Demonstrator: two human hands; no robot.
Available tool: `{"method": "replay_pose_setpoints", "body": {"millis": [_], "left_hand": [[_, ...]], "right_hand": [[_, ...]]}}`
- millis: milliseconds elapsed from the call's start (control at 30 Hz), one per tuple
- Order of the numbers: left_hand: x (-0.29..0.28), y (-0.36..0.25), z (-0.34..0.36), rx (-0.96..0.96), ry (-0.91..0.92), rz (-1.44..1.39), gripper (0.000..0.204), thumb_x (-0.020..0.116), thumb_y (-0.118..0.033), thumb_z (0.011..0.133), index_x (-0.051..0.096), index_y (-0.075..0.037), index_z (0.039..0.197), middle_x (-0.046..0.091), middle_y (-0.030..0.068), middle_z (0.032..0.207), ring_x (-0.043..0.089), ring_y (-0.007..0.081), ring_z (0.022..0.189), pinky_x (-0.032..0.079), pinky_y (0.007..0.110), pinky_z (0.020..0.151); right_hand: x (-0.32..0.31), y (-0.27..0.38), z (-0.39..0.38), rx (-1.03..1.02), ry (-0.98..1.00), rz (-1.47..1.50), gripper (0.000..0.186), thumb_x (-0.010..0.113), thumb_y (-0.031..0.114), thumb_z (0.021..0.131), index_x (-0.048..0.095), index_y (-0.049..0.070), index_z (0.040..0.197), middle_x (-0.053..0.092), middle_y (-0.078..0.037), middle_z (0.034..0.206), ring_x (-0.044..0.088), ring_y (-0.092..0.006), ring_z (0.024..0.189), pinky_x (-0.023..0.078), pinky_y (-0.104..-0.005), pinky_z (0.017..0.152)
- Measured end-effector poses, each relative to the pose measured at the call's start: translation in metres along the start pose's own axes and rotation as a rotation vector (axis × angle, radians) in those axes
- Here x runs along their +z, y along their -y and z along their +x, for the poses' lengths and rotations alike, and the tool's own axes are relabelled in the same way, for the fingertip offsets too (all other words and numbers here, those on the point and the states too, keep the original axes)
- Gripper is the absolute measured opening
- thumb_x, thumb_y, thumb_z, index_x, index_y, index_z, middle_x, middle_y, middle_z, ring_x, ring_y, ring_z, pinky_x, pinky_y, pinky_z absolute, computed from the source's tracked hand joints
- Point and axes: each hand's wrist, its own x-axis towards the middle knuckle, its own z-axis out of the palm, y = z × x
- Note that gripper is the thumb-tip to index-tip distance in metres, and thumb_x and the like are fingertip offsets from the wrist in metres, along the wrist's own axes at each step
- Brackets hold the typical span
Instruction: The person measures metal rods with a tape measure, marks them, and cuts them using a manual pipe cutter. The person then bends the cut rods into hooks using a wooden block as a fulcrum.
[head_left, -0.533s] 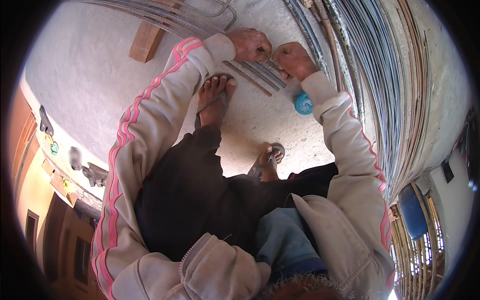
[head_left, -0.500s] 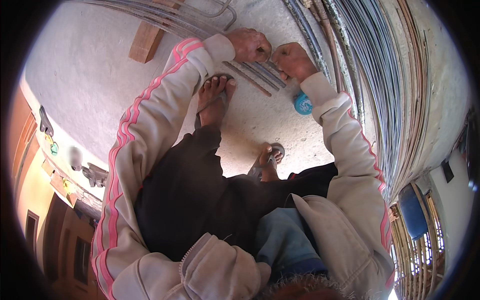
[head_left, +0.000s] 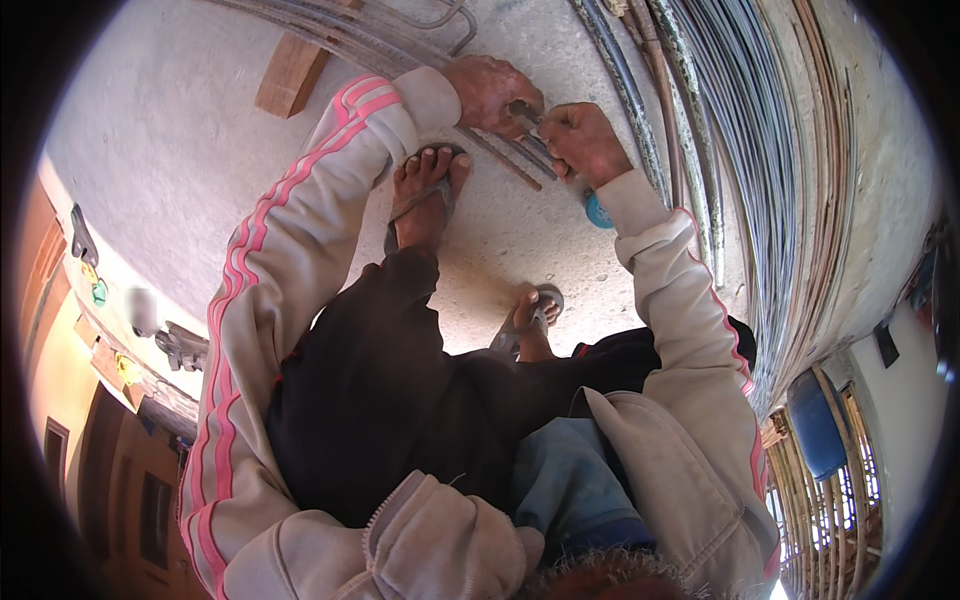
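My left hand is closed around a dark steel bar, whose end shows at the fingers. Close beside it on the right, my right hand is closed in a pinch near that bar end; what sits between its fingers is too small to make out. Below the hands, several ribbed steel rods run down from the upper left and end above the floor. A teal round object lies on the concrete just under my right wrist, partly covered by the sleeve.
A wooden block lies under the rods at the upper left. Bent steel bars are at the top. Long bundled rods stretch along the right side. A blue barrel stands at the lower right. My sandalled foot is below the left hand.
My right hand has shifted slightly down and left, covering more of the teal object. My left hand has turned a little, and the bar end shows more between the hands.
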Motion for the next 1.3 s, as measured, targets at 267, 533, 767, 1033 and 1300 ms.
{"method": "replay_pose_setpoints", "body": {"millis": [267,533,767,1033,1300], "left_hand": [[0.005,0.002,-0.001,0.048,-0.08,0.016,0.041,0.075,-0.032,0.079,0.068,-0.014,0.115,0.07,0.0123,0.101,0.066,0.0318,0.1,0.05,0.045,0.09],[0.007,0.003,0.0,0.033,-0.079,0.017,0.044,0.075,-0.034,0.079,0.068,-0.015,0.118,0.071,0.0124,0.102,0.066,0.0322,0.101,0.051,0.045,0.089],[0.004,0.002,0.001,-0.008,-0.03,0.025,0.048,0.074,-0.039,0.079,0.068,-0.017,0.121,0.071,0.0131,0.11,0.065,0.0324,0.109,0.049,0.045,0.096],[0.011,0.005,-0.015,0.051,-0.14,0.219,0.055,0.077,-0.038,0.075,0.064,-0.015,0.123,0.067,0.0108,0.11,0.059,0.0321,0.11,0.043,0.046,0.099],[0.016,0.003,-0.014,-0.007,-0.134,0.253,0.063,0.078,-0.046,0.073,0.062,-0.017,0.126,0.068,0.0104,0.109,0.06,0.0308,0.109,0.036,0.046,0.105]], "right_hand": [[0.01,0.0,-0.015,0.001,0.151,-0.151,0.021,0.057,0.01,0.09,0.069,-0.007,0.093,0.064,-0.012,0.066,0.061,-0.0165,0.048,0.05,-0.0314,0.043],[0.01,-0.003,-0.002,-0.052,-0.091,-0.097,0.022,0.055,0.011,0.091,0.069,-0.005,0.09,0.064,-0.012,0.066,0.065,-0.0185,0.051,0.051,-0.0326,0.043],[0.015,-0.005,-0.012,-0.037,-0.02,-0.051,0.015,0.056,0.01,0.092,0.065,-0.002,0.088,0.059,-0.007,0.063,0.058,-0.0143,0.048,0.046,-0.0299,0.042],[0.059,-0.043,-0.033,-0.233,-0.248,0.031,0.016,0.053,0.01,0.091,0.062,-0.003,0.092,0.064,-0.018,0.064,0.066,-0.0282,0.054,0.054,-0.0404,0.057],[0.089,-0.057,-0.028,-0.316,-0.523,-0.083,0.012,0.057,0.013,0.089,0.061,0.003,0.094,0.066,-0.024,0.075,0.066,-0.0449,0.072,0.051,-0.0531,0.067]]}}
